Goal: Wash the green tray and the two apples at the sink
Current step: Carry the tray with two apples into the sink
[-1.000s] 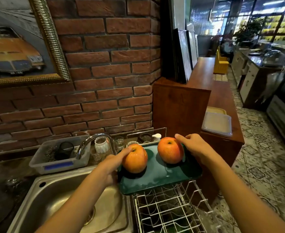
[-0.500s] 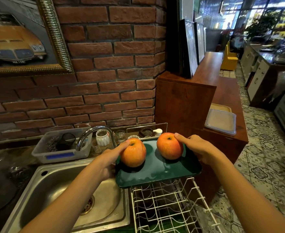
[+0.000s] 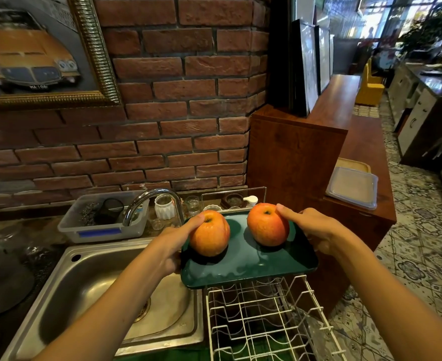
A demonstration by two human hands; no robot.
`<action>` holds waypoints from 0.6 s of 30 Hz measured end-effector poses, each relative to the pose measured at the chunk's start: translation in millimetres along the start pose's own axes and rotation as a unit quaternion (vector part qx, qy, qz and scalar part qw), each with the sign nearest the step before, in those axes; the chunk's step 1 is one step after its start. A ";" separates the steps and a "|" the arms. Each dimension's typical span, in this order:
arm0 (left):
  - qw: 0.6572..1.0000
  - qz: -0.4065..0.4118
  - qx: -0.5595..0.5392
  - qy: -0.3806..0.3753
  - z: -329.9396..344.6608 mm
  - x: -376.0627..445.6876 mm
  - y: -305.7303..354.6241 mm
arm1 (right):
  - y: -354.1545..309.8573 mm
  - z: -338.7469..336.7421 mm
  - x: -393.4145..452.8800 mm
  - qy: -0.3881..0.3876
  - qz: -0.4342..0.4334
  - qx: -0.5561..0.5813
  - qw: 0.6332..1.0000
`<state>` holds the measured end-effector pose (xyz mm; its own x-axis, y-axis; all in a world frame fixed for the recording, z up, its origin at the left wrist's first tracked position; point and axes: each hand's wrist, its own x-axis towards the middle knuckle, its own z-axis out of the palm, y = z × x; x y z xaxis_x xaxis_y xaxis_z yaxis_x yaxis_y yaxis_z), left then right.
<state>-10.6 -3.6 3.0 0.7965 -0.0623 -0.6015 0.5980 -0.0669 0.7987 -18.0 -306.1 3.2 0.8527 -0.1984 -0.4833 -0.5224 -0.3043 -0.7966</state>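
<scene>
So from my feed, closest to me is the white wire dish rack (image 3: 264,321) bottom right, and the steel sink (image 3: 89,287) bottom left, basin looks dry as far as I can tell. Both forearms reach out over them.

Just past that I've got the green tray (image 3: 248,264) held up in the air, its near edge hanging over the back of the rack and its left corner over the sink's right side. Left hand (image 3: 173,243) is clamped on the tray's left edge, thumb pressed against the top of the left apple (image 3: 209,233). Right hand (image 3: 316,230) grips the right edge the same way, thumb touching the top of the right apple (image 3: 268,224). Both apples sit on the tray, stems up, side by side but apart.

Behind the tray there's the curved faucet (image 3: 149,201), spout pointing down behind the tray's left corner. Left of it is a clear plastic bin (image 3: 102,225) with some dark stuff inside, plus a white ribbed cup (image 3: 164,206) and a few small glasses along the brick wall (image 3: 162,100). Farther right, a wooden desk (image 3: 360,162) carries a lidded plastic container (image 3: 352,187).
</scene>
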 end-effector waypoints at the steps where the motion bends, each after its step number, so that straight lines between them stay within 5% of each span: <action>1: 1.000 0.000 0.000 0.002 -0.7 0.2 -0.8 | -0.4 1.3 -0.5 0.000 -0.002 0.003 1.000; 18: 0.999 0.038 -0.025 0.031 -32.1 -22.7 15.7 | -32.6 25.5 -19.8 0.035 -0.036 0.002 0.999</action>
<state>-16.4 28.7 29.7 0.8427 -0.0040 -0.5384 0.5383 -0.0149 0.8426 -17.6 -268.4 29.4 0.8848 -0.2403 -0.3993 -0.4603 -0.3164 -0.8294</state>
